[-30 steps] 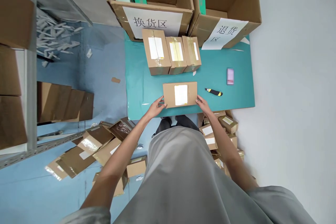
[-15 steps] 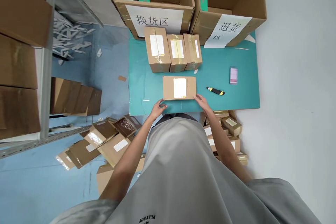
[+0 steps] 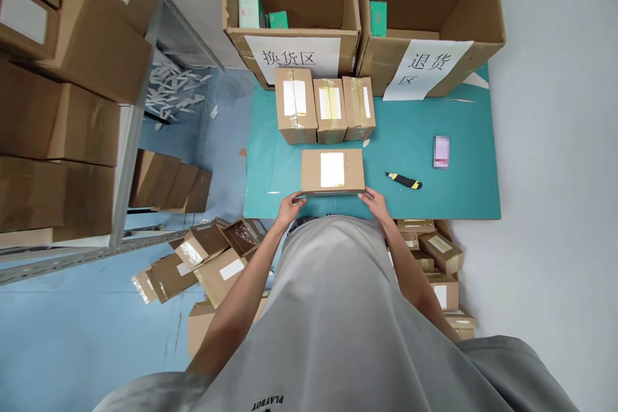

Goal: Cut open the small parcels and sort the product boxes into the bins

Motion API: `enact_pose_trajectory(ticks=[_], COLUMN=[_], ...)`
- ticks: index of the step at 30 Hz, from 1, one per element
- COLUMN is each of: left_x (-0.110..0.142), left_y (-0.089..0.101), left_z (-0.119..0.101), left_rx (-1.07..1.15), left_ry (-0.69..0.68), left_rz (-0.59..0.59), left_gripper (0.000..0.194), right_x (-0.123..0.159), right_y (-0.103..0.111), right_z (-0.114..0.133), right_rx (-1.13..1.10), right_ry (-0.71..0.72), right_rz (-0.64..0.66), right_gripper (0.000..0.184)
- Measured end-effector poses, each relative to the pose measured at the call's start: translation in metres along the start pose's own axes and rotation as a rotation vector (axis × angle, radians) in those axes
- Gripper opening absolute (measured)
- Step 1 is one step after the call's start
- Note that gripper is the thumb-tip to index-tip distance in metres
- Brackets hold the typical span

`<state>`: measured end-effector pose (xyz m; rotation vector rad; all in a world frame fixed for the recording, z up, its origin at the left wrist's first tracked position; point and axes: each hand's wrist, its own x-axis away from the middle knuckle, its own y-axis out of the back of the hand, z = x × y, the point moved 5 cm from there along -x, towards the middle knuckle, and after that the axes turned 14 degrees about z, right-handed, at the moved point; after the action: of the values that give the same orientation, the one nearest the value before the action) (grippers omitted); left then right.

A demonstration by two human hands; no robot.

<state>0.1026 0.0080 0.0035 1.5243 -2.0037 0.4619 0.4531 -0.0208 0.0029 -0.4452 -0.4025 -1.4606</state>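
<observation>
A closed cardboard box (image 3: pixel 309 170) with a white label on top lies lengthwise near the front edge of the table. My left hand (image 3: pixel 290 207) is at its near left corner, fingertips against the side and the thumb just below the front edge. At the near right corner, my right hand (image 3: pixel 374 203) pinches the box with thumb and fingers. Between them the two hands hold it at both ends. To the right lies a black and yellow utility knife (image 3: pixel 404 181), with a pink and white phone-sized object (image 3: pixel 441 152), blurred, beyond it.
Three taped boxes (image 3: pixel 329 132) stand in a row behind. Two large open cartons (image 3: pixel 432 45) with paper signs hold a few green boxes at the back. Shelves of boxes (image 3: pixel 91 129) rise on the left; opened cartons (image 3: pixel 219 273) litter the floor, and more boxes (image 3: pixel 441 251) lie at right.
My left hand has closed in on the box's left corner, where its fingers were spread. My right hand stays at the right corner. The view has shifted a little to the left.
</observation>
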Motion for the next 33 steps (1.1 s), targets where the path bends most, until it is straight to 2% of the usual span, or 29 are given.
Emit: enact_pose_trajectory(ticks=[6,10,14,18,22,26,30,33], left_x=[0.009,0.010,0.004,-0.003,-0.009,-0.011,-0.017,-0.023], left_y=[0.003,0.006,0.000,-0.005,-0.004,-0.007,-0.021,-0.031], left_z=[-0.023,-0.033,-0.035,-0.037,-0.026,-0.002,0.019,0.025], left_rx=[-0.003,-0.039,-0.031,-0.009,0.059,0.061,0.010,0.012], left_ry=[-0.175,-0.221,-0.185,-0.218,-0.199,-0.100,-0.005,0.003], left_rz=[-0.085,-0.110,-0.093,-0.097,-0.064,-0.050,-0.055,-0.075], left_gripper=[0.040,0.049,0.046,0.047,0.053,0.068,0.075,0.080], right_x=[-0.001,-0.006,-0.015,-0.018,-0.018,-0.016,-0.014,-0.018], right_y=[0.024,0.032,0.035,0.037,0.043,0.051,0.048,0.037], right_z=[0.027,0.041,0.037,0.028,0.016,-0.006,-0.029,-0.035], right_rx=[0.184,0.253,0.276,0.277,0.221,0.227,0.229,0.218], right_ry=[0.129,0.208,0.150,0.156,0.139,0.023,-0.067,-0.041], right_rz=[-0.086,-0.043,-0.003,-0.019,-0.032,-0.022,0.040,0.090], right_gripper=[0.065,0.060,0.054,0.058,0.059,0.055,0.080,0.090])
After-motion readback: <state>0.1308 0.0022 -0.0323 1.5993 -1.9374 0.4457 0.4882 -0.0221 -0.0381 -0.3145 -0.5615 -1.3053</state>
